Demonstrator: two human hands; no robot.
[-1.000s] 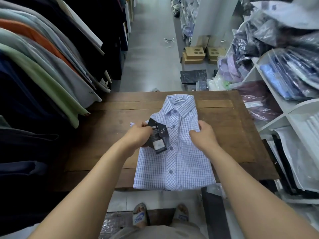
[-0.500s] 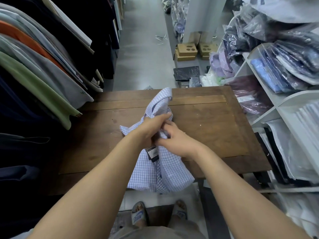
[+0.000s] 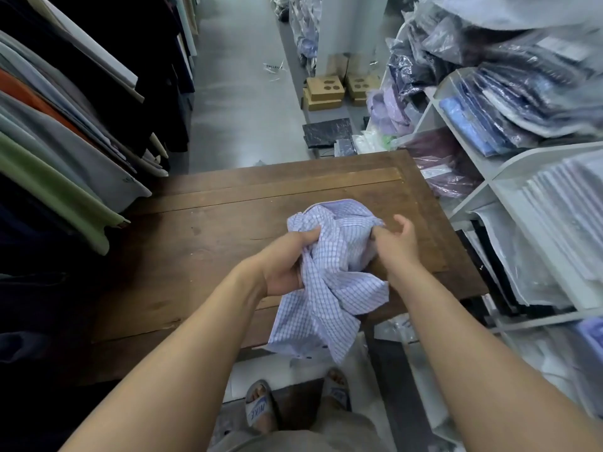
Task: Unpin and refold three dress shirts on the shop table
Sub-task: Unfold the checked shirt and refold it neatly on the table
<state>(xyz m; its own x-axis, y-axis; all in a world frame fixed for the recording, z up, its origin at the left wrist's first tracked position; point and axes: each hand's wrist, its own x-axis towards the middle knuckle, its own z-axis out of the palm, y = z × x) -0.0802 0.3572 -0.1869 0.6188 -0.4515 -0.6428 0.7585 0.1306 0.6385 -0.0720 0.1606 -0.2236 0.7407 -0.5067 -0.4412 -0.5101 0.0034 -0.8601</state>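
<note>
Blue-and-white checked dress shirt [image 3: 332, 272] hangs crumpled over the near edge of the brown wooden table [image 3: 202, 256], bunched tightly in the curled left hand [image 3: 284, 269] and pinched at its other side by fingers of the right hand [image 3: 396, 246].

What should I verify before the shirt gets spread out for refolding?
1. Left hand grip: ok. Its fingers are curled round a bunch of the checked shirt.
2. Right hand grip: ok. It appears to pinch the fabric at the shirt's right side, with its other fingers loose.
3. Shirt lying flat: not ok. It is crumpled and held up, and its lower part hangs past the near edge of the table.
4. Room to lay it down: ok. Bare wood shows to the left of the shirt and beyond it.
5. All pins out: cannot tell. Pins are too small to make out.
</note>
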